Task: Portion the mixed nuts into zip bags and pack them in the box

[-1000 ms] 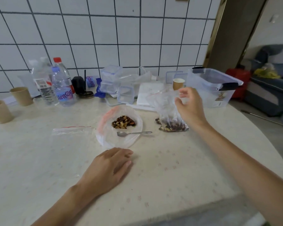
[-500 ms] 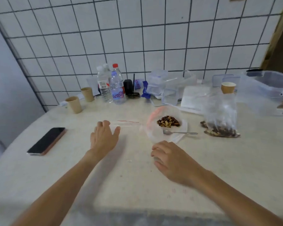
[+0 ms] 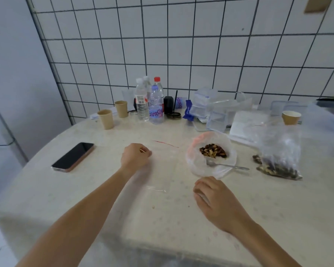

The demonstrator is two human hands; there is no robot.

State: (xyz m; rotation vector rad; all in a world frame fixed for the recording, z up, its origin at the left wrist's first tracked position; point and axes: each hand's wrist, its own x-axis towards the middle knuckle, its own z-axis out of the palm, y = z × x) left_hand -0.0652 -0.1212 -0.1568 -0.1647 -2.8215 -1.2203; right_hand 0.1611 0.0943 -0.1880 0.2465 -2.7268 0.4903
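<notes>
An empty clear zip bag (image 3: 160, 166) with a red seal line lies flat on the table's middle. My left hand (image 3: 134, 156) rests at its upper left corner with fingers curled, pinching the bag's edge. My right hand (image 3: 213, 197) rests on the table below the plate, fingers loosely curled, holding nothing. A white plate (image 3: 201, 166) holds a small heap of mixed nuts (image 3: 212, 150) and a metal spoon (image 3: 228, 166). To the right stands a big clear bag of mixed nuts (image 3: 278, 158). The clear plastic box (image 3: 328, 120) sits at the far right.
A dark phone (image 3: 73, 156) lies at the left. At the back stand water bottles (image 3: 149, 105), two paper cups (image 3: 112, 116), small clear containers (image 3: 206, 110) and another paper cup (image 3: 291, 117). The tiled wall closes off the back.
My right hand let go of the big nut bag and came down to the table below the plate. My left hand moved forward onto the empty zip bag and curled at its corner.
</notes>
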